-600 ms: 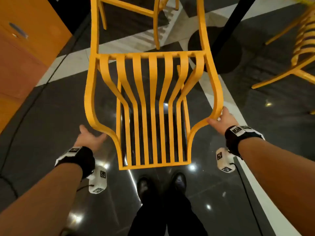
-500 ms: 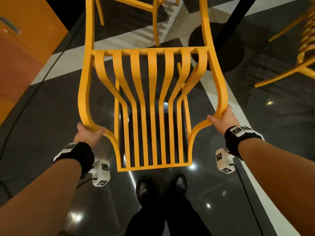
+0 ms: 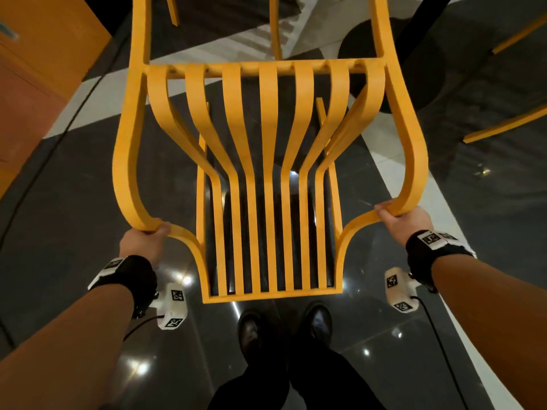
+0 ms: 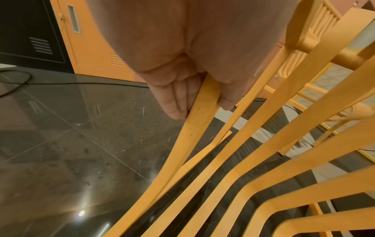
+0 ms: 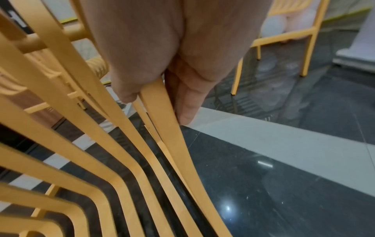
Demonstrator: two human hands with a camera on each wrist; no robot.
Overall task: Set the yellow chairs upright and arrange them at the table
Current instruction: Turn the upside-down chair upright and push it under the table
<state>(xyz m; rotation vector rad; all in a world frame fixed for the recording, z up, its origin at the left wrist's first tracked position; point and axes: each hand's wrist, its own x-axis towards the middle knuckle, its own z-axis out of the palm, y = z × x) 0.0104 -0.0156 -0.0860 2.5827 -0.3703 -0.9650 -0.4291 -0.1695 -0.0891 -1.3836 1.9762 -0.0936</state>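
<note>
The chair [image 3: 268,179] hangs straight ahead of the person, held between both hands, its slatted back facing the head camera. Its long axis runs away from the person toward the dark table base [image 3: 390,63], legs leading and the back's top rail nearest the shoes [image 3: 284,329].

The left hand [image 3: 142,244] is curled round the curved frame on the chair's left side; in the left wrist view its fingers [image 4: 178,97] lie along one face of that strip with the thumb on the other. The right hand [image 3: 405,223] grips the matching curve on the right side, fingers [image 5: 186,102] and thumb wrapped on opposite faces.

Both hands sit level with each other, equally near the chair, each just beside the narrow lower slats. I cannot tell whether the legs touch the floor [image 3: 74,187].

The base lies beyond the chair's far end and somewhat right. The coming move probably means tipping the legs down, then steering the chair toward that base. Parts of another chair [image 3: 503,125] lie right of the base.
</note>
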